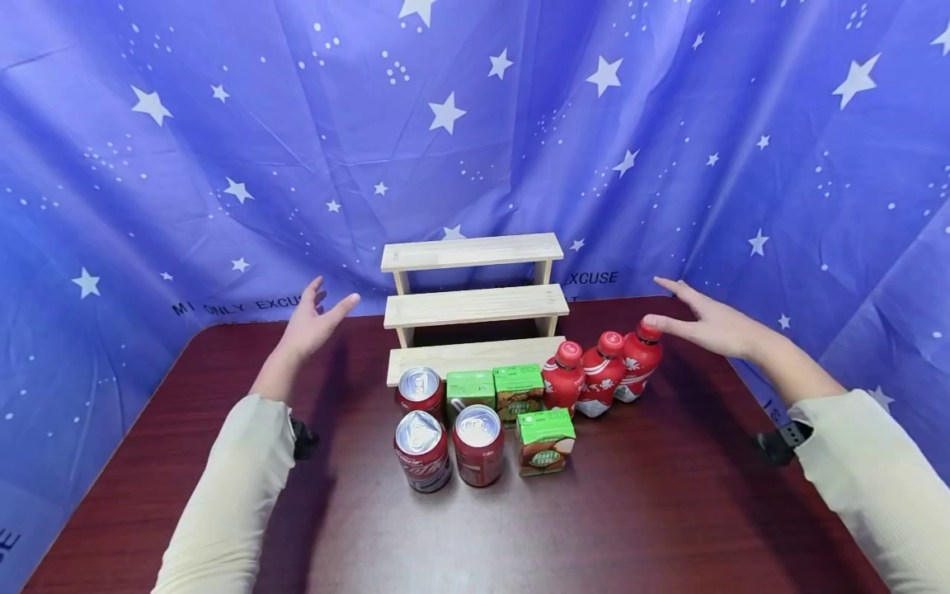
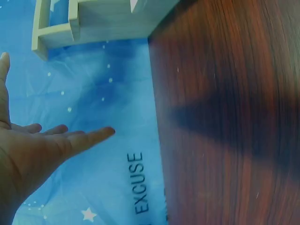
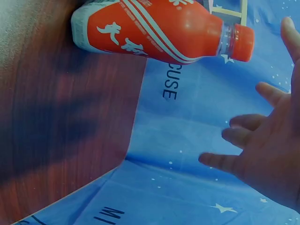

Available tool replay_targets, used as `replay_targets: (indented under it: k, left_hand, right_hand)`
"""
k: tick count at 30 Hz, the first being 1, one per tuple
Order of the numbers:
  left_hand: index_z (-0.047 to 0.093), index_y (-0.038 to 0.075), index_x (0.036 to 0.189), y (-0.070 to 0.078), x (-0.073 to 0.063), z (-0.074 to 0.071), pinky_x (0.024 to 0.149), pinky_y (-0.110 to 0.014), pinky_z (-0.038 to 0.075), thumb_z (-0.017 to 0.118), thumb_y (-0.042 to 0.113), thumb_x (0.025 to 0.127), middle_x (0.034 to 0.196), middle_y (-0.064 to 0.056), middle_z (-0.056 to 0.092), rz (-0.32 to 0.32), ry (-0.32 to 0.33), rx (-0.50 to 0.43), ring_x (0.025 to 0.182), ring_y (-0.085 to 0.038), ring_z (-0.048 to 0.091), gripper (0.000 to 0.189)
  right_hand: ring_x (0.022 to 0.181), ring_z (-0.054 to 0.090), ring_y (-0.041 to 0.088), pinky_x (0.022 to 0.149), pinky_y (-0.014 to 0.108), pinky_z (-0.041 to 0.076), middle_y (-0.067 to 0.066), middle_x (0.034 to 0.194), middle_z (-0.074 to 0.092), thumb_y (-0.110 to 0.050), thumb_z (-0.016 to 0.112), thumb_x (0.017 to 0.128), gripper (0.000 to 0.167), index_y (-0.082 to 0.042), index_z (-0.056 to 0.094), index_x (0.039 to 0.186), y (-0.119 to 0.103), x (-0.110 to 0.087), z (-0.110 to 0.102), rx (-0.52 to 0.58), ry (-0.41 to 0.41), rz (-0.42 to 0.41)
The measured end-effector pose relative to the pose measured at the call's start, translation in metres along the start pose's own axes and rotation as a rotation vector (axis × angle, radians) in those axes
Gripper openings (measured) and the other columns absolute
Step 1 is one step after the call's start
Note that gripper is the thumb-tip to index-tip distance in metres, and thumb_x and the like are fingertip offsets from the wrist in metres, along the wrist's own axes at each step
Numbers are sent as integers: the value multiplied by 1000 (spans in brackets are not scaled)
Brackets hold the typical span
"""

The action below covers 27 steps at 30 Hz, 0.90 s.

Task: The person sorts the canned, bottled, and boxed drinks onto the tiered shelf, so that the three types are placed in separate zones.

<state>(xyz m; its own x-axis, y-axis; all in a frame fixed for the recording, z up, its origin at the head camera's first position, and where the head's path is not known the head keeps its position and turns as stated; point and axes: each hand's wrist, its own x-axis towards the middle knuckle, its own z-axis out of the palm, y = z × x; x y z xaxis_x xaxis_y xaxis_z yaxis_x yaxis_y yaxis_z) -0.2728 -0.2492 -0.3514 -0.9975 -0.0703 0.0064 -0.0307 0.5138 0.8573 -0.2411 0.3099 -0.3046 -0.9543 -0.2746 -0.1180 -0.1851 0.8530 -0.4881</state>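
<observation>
My left hand (image 1: 310,326) hovers left of a three-step wooden rack (image 1: 475,307), fingers spread, holding nothing. On the other side, my right hand (image 1: 712,323) is raised near the rightmost red bottle (image 1: 640,363), its fingers extended and the palm empty. In the right wrist view that bottle (image 3: 164,30) stands apart from the fingers. Two more red bottles (image 1: 599,375) (image 1: 564,379) stand beside it. Three dark red cans (image 1: 478,454) with silver tops and three green-topped cartons (image 1: 545,445) are grouped before the rack. One can (image 1: 420,392) and the back cartons (image 1: 518,392) are partly hidden.
The dark red-brown wooden table (image 1: 356,528) ends at a blue curtain (image 1: 297,165) with white stars behind and at both sides. Rack shelves (image 1: 475,252) rise toward the back. Dark bands (image 1: 304,441) sit on both wrists.
</observation>
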Motion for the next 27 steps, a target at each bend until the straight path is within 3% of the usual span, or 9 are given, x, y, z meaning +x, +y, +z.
replay_targets:
  k: [6,11,16,21,24,27]
  left_hand:
    - [1,15,151,-4,7,21,98,-61,38,62,40,87,155,-20,13,-40,-30,-281,140,-37,23,92]
    - [4,14,151,-12,14,39,100,-60,37,64,32,87,155,-19,15,-32,-32,-420,140,-34,25,89]
    - [9,13,151,-13,17,55,100,-59,37,64,26,89,154,-16,20,-39,-34,-493,138,-32,29,84]
    - [13,11,150,-13,21,69,101,-55,39,64,20,89,153,-16,24,-55,-40,-535,135,-32,36,80]
    - [14,9,150,-12,23,75,101,-53,40,64,18,88,153,-16,25,-55,-43,-550,133,-33,38,80]
    - [13,9,150,-12,24,80,102,-54,38,64,15,88,153,-17,25,-52,-50,-566,132,-35,38,81]
  right_hand:
    - [137,19,47,102,66,22,23,152,20,-46,60,87,82,-19,15,151,5,-4,12,50,-9,-48]
    - [133,25,47,99,67,26,27,147,27,-42,67,83,83,-13,24,148,8,-8,21,61,-11,-81]
    - [126,38,43,98,62,32,25,137,42,-36,72,80,79,-7,34,142,13,-8,35,97,3,-112]
    - [113,54,35,90,36,50,22,123,56,-27,75,79,74,-1,37,137,18,-5,48,215,-12,-130]
    - [108,58,23,82,21,51,23,122,58,-21,76,78,73,0,38,136,22,-3,53,256,-5,-145]
    - [101,57,4,79,16,48,22,120,59,-20,78,76,73,0,39,135,24,-2,56,259,17,-145]
